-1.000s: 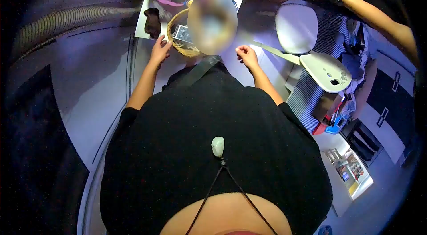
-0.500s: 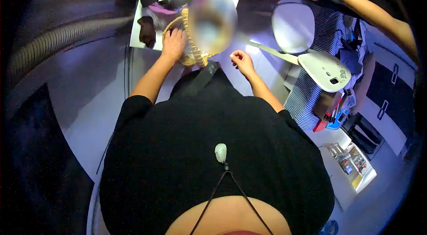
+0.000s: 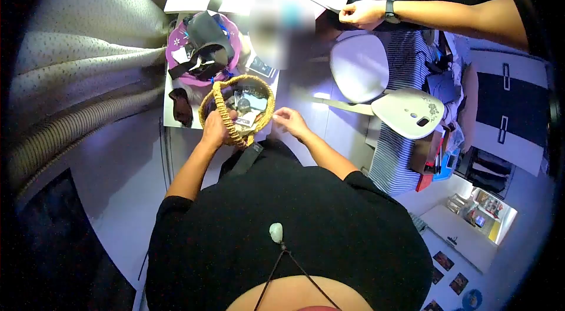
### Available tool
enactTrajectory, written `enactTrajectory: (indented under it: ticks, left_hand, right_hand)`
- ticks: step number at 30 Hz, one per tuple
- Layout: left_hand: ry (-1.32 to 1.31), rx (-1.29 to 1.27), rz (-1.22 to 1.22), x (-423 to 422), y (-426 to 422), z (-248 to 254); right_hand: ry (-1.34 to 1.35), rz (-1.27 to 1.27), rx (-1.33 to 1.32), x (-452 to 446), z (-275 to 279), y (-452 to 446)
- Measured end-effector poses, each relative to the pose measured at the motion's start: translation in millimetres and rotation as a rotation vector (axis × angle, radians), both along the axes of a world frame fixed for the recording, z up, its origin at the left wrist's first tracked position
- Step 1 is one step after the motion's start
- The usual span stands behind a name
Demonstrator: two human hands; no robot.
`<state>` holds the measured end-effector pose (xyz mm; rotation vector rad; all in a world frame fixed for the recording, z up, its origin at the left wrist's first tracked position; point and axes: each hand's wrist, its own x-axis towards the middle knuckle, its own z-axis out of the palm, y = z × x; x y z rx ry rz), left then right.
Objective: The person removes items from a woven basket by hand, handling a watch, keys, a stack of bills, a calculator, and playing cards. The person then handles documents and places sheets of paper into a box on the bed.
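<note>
A woven yellow basket (image 3: 269,96) with a thick braided handle stands at the near edge of a white table. Small items, some in clear packaging, lie inside it. My left hand (image 3: 216,129) is closed round the braided handle on the basket's left side, and some of its fingertips show within the basket. At the right rim is my right hand (image 3: 292,123), its fingers loosely bent and apart, with nothing visible in them. The fingertips come close to the rim; whether they touch it I cannot tell.
Behind the basket, a purple flower-patterned tub (image 3: 234,34) holds black straps and other things. A dark brown object (image 3: 181,107) lies left on the white table (image 3: 169,84). Another person's hand (image 3: 363,14) holds a white sheet. A white chair (image 3: 409,112) stands right.
The view has tilted up, so the table and basket appear lower and the basket's contents show. My right hand has come to the basket's rim. My left hand stays at the basket.
</note>
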<state>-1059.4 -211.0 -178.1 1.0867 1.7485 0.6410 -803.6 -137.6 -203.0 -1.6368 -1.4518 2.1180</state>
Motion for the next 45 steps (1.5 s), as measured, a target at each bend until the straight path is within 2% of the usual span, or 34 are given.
enactTrajectory:
  ticks: [1, 3, 5, 7, 9, 13, 15, 18, 23, 25, 26, 27, 30, 31, 32, 33, 34, 39, 43, 45]
  left_hand:
    - [0.171, 0.242, -0.235, -2.0, -2.3, -11.2]
    - [0.394, 0.610, -0.491, 2.9, 8.8, -8.4]
    - [0.319, 0.752, -0.542, 9.9, 18.9, -0.8]
    - [0.357, 0.827, -0.495, 15.1, 19.3, -1.6]
    - [0.377, 0.813, -0.431, 20.3, 20.3, 13.3]
    - [0.337, 0.748, -0.183, 27.3, 18.8, 22.5]
    - [0.099, 0.573, -0.077, 24.7, 12.7, 11.0]
    - [-0.163, 0.481, -0.011, 25.2, 12.4, -6.8]
    - [-0.310, 0.360, 0.073, 24.3, 17.8, -12.4]
    - [-0.642, 0.252, 0.116, 17.0, 18.3, -26.0]
    - [-0.827, 0.075, 0.232, 19.9, 19.8, -22.7]
    - [-0.833, -0.038, 0.269, 20.4, 19.6, -19.7]
    - [-0.660, 0.069, 0.151, 18.8, 20.6, -27.9]
    - [-0.704, 0.101, 0.175, 19.9, 21.7, -26.2]
    - [-0.743, 0.020, 0.191, 17.6, 19.9, -36.5]
    - [-0.838, -0.048, 0.259, 19.5, 23.3, -22.8]
    - [-0.784, -0.075, 0.264, 18.2, 22.3, -30.0]
    - [-0.868, -0.116, 0.373, 22.6, 22.1, -8.9]
    - [-0.806, -0.062, 0.317, 25.9, 18.9, -13.6]
    - [-0.639, 0.043, 0.132, 24.6, 18.1, -8.3]
  right_hand:
    - [0.026, 0.016, -0.039, -10.6, 10.2, 3.6]
    - [0.094, -0.031, -0.317, -28.7, 29.2, 9.9]
    - [0.253, -0.024, -0.614, -34.1, 29.9, 15.3]
    - [0.388, 0.065, -0.641, -37.2, 12.3, 9.3]
    - [0.433, 0.013, -0.653, -37.1, 26.2, 9.9]
    - [0.334, -0.071, -0.396, -34.1, 37.2, 10.3]
    - [0.325, -0.083, -0.261, -31.6, 33.8, 5.4]
    - [0.318, -0.091, -0.221, -30.3, 36.1, 4.7]
    - [0.335, -0.160, -0.154, -31.2, 35.0, 3.2]
    - [0.328, -0.146, -0.133, -30.6, 35.7, 3.0]
    - [0.328, -0.147, -0.135, -31.0, 37.3, 3.2]
    - [0.333, -0.150, -0.110, -32.3, 38.9, 3.1]
    - [0.317, -0.126, -0.040, -32.2, 28.8, 2.6]
    - [0.300, -0.125, -0.017, -31.0, 25.3, 0.1]
    - [0.306, -0.146, -0.038, -30.5, 23.2, -1.5]
    - [0.318, -0.166, -0.050, -32.2, 23.2, 0.7]
    - [0.328, -0.176, -0.087, -32.6, 25.3, 0.2]
    - [0.325, -0.159, -0.129, -33.7, 25.8, -1.0]
    - [0.335, -0.136, -0.140, -38.3, 30.7, -2.9]
    - [0.334, -0.118, -0.126, -40.4, 29.4, -3.0]
